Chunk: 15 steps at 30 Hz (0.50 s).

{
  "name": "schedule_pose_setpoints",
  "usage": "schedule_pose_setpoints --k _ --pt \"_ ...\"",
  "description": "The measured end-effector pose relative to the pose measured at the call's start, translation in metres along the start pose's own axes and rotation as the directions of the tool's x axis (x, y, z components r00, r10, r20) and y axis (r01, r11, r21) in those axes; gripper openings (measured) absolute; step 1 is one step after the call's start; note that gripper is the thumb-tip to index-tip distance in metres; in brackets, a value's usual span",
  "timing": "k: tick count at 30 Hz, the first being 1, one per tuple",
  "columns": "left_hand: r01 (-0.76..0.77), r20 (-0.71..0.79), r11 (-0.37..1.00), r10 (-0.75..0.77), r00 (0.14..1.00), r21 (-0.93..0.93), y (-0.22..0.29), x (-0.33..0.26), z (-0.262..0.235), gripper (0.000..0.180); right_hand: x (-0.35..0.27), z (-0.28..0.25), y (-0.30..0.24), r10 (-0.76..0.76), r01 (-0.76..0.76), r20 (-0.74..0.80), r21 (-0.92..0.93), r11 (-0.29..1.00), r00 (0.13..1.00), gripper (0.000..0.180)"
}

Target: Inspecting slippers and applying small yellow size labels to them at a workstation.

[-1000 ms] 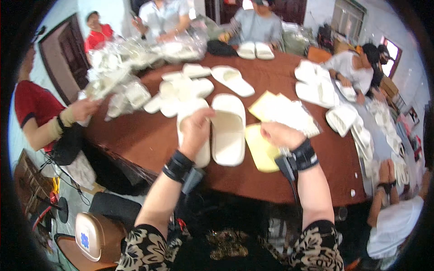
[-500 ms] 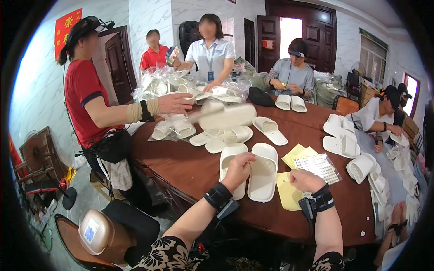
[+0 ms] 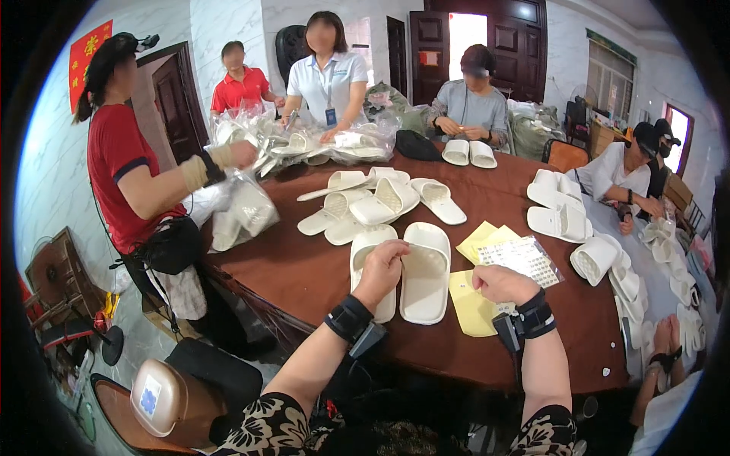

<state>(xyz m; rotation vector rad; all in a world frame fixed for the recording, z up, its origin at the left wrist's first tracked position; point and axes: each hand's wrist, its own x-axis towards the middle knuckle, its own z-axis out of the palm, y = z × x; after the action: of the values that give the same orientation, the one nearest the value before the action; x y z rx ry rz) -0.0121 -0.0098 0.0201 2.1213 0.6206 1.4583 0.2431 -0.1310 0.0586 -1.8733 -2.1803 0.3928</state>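
Observation:
A pair of white slippers lies side by side on the brown table [image 3: 304, 277] in front of me. My left hand [image 3: 382, 267] rests on the left slipper [image 3: 369, 251], fingers curled over its strap. The right slipper [image 3: 426, 272] lies untouched between my hands. My right hand [image 3: 499, 283] presses down on a yellow paper sheet [image 3: 470, 308], fingers closed over it. A clear bag of small white pieces [image 3: 522, 258] and more yellow sheets [image 3: 480, 239] lie just beyond that hand.
Several loose white slippers [image 3: 376, 204] are piled mid-table, more [image 3: 559, 213] to the right. A person in red [image 3: 125, 175] at the left holds a bagged slipper pack [image 3: 242, 214]. Other people sit or stand around the far side. A brown chair [image 3: 163, 399] stands lower left.
The view has tilted up, showing the people and room. The person in red has pulled a bagged pack toward the table's left edge. My hands stay on the slipper and yellow sheet.

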Motion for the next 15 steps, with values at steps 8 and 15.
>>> schedule_pose_setpoints --k 8,15 --pt "-0.035 -0.008 0.999 0.035 0.999 -0.009 -0.007 0.001 0.003 0.023 -0.001 -0.016 -0.016 -0.17 0.184 -0.072 0.353 0.917 0.983 0.009" --pt "0.01 -0.022 0.999 -0.011 1.0 -0.04 -0.018 0.001 0.008 0.02 0.024 -0.021 -0.047 -0.345 0.344 -0.089 0.482 0.806 0.934 0.01"
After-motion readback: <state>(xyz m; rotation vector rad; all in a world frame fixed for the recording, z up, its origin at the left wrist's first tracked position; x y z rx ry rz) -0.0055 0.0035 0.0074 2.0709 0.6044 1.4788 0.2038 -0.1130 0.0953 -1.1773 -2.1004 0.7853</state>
